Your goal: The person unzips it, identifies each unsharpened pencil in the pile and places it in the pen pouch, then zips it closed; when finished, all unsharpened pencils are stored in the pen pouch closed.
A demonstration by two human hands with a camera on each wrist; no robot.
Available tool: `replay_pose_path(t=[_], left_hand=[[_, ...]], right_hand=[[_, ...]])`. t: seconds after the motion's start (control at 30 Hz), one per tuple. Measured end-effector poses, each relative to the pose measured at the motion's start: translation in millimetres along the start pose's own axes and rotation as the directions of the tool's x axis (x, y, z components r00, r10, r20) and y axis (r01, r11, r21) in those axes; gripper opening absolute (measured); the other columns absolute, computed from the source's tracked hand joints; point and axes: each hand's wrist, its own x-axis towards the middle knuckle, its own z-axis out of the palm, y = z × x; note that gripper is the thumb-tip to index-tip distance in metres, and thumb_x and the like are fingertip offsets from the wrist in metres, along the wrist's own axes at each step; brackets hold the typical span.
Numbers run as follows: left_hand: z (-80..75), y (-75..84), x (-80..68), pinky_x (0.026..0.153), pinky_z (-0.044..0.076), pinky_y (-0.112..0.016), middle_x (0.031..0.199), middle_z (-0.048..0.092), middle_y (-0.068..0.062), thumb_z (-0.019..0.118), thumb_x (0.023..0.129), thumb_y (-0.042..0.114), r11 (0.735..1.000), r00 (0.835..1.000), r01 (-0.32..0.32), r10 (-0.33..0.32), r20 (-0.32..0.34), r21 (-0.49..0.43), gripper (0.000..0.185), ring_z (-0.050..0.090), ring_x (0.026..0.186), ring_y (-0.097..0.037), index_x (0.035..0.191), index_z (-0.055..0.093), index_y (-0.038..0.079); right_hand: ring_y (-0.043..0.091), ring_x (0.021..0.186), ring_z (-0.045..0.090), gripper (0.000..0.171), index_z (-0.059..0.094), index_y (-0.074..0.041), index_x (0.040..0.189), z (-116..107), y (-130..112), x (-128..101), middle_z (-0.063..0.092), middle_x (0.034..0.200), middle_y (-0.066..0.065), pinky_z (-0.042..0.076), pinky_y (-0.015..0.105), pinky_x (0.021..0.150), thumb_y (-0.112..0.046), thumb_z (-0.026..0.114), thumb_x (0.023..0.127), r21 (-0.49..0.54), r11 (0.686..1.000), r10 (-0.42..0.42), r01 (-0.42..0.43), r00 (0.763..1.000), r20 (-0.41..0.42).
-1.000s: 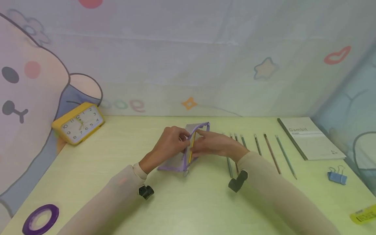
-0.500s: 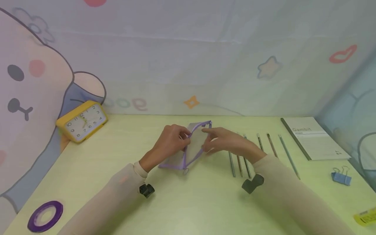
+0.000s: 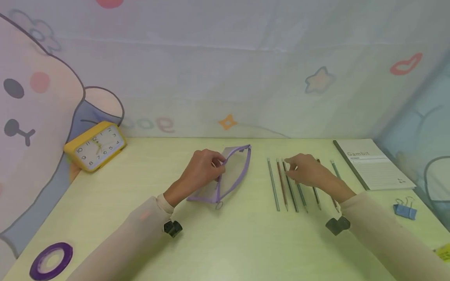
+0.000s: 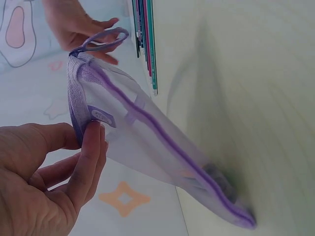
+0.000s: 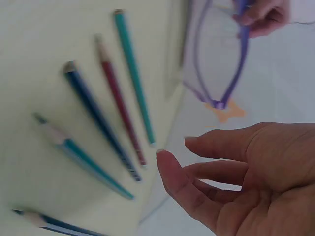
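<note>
My left hand [image 3: 201, 169] pinches the rim of a see-through mesh pencil case [image 3: 236, 168] with purple edging. In the left wrist view, thumb and fingers grip that rim beside a small label [image 4: 102, 116]; faint coloured shapes show through the mesh low down. The case's mouth gapes toward the right. My right hand [image 3: 309, 169] hovers over a row of several pencils, thumb and forefinger apart, holding nothing. In the right wrist view, a teal pencil [image 5: 133, 73], a red pencil [image 5: 118, 98] and a dark blue pencil [image 5: 98, 115] lie just off the fingertips.
A yellow clock [image 3: 96, 147] stands at the back left. Purple tape [image 3: 36, 268] lies front left. On the right are a notebook [image 3: 377, 171], a blue binder clip [image 3: 405, 211] and a yellow object [image 3: 443, 253] cut off by the frame edge.
A yellow pencil in my right hand at the case's mouth has gone from sight. The right hand has let go and moved right, over the pencils. My left hand keeps its grip.
</note>
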Motion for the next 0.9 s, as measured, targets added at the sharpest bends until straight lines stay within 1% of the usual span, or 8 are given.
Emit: replay_pose_path(t=[0.17, 0.23, 0.3, 0.4, 0.53, 0.6, 0.77, 0.9], left_hand=[[1.7, -1.4, -0.4, 0.047, 0.041, -0.02, 0.086, 0.078, -0.013, 0.06, 0.087, 0.004, 1.0, 1.0, 0.021, -0.021, 0.006, -0.007, 0.029, 0.073, 0.057, -0.017, 0.111, 0.076, -0.001], [2.6, -1.2, 0.0, 0.048, 0.042, -0.02, 0.086, 0.078, -0.013, 0.059, 0.087, 0.004, 1.0, 1.0, 0.026, -0.026, 0.013, -0.008, 0.03, 0.072, 0.055, -0.014, 0.111, 0.076, -0.001], [3.0, -0.5, 0.0, 0.049, 0.042, -0.02, 0.086, 0.078, -0.012, 0.059, 0.086, 0.004, 1.0, 1.0, 0.025, -0.025, 0.016, -0.001, 0.03, 0.07, 0.054, -0.011, 0.111, 0.076, 0.0], [2.9, 0.0, -0.2, 0.048, 0.042, -0.019, 0.086, 0.078, -0.012, 0.06, 0.086, 0.004, 1.0, 1.0, 0.024, -0.024, 0.008, 0.005, 0.029, 0.07, 0.053, -0.009, 0.11, 0.077, 0.001], [1.6, -0.6, -1.2, 0.048, 0.042, -0.02, 0.085, 0.078, -0.012, 0.061, 0.086, 0.003, 1.0, 1.0, 0.024, -0.024, -0.007, -0.003, 0.027, 0.071, 0.054, -0.011, 0.108, 0.077, 0.001], [0.9, -1.1, -1.6, 0.048, 0.042, -0.019, 0.084, 0.077, -0.012, 0.061, 0.086, 0.003, 1.0, 1.0, 0.018, -0.018, -0.011, -0.005, 0.027, 0.071, 0.054, -0.011, 0.108, 0.077, 0.001], [0.5, -3.3, -0.9, 0.048, 0.041, -0.02, 0.083, 0.077, -0.012, 0.061, 0.087, 0.003, 1.0, 1.0, -0.002, 0.002, -0.016, 0.003, 0.026, 0.07, 0.053, -0.011, 0.107, 0.077, 0.0], [0.5, -3.5, -0.8, 0.048, 0.041, -0.02, 0.084, 0.078, -0.012, 0.061, 0.087, 0.002, 1.0, 1.0, -0.003, 0.004, -0.014, 0.01, 0.026, 0.07, 0.052, -0.011, 0.108, 0.077, 0.0]], right_hand=[[0.01, 0.05, 0.047, 0.041, 0.053, 0.021, 0.132, 23, 9, 3, 0.067, 0.076, 0.013, 0.046, 0.03, 0.059, -0.001, 0.052, 0.097, -0.041, 0.999, 0.008, -0.009, 0.999, -0.035], [0.009, 0.05, 0.043, 0.029, 0.06, 0.019, 0.116, 29, 10, 5, 0.058, 0.069, 0.008, 0.044, 0.028, 0.057, 0.003, 0.049, 0.095, -0.045, 0.999, 0.029, -0.03, 0.999, -0.029], [0.01, 0.051, 0.04, 0.017, 0.062, 0.013, 0.094, 34, 9, 7, 0.05, 0.068, 0.005, 0.039, 0.025, 0.052, 0.005, 0.047, 0.094, -0.049, 0.997, 0.057, -0.058, 0.998, -0.015], [0.011, 0.052, 0.039, 0.02, 0.051, -0.003, 0.074, 38, 6, 10, 0.05, 0.073, 0.008, 0.035, 0.023, 0.049, 0.006, 0.046, 0.091, -0.119, 0.99, 0.075, -0.074, 0.997, 0.008], [0.014, 0.056, 0.045, 0.01, 0.059, 0.007, 0.085, 40, 0, 14, 0.054, 0.094, 0.022, 0.038, 0.023, 0.049, 0.004, 0.051, 0.09, -0.259, 0.965, 0.051, -0.045, 0.999, 0.017], [0.015, 0.058, 0.048, 0.015, 0.059, 0.015, 0.098, 41, -4, 15, 0.053, 0.101, 0.027, 0.041, 0.024, 0.05, 0.003, 0.053, 0.09, -0.294, 0.955, 0.043, -0.035, 0.999, 0.021], [0.017, 0.062, 0.05, 0.025, 0.056, 0.022, 0.108, 40, -11, 14, 0.054, 0.101, 0.03, 0.044, 0.025, 0.053, 0.005, 0.053, 0.089, -0.331, 0.944, 0.031, -0.012, 0.998, 0.051], [0.015, 0.057, 0.049, 0.024, 0.055, 0.021, 0.106, 40, -7, 17, 0.057, 0.084, 0.021, 0.041, 0.022, 0.049, 0.006, 0.05, 0.088, -0.287, 0.958, 0.039, -0.017, 0.997, 0.072]])
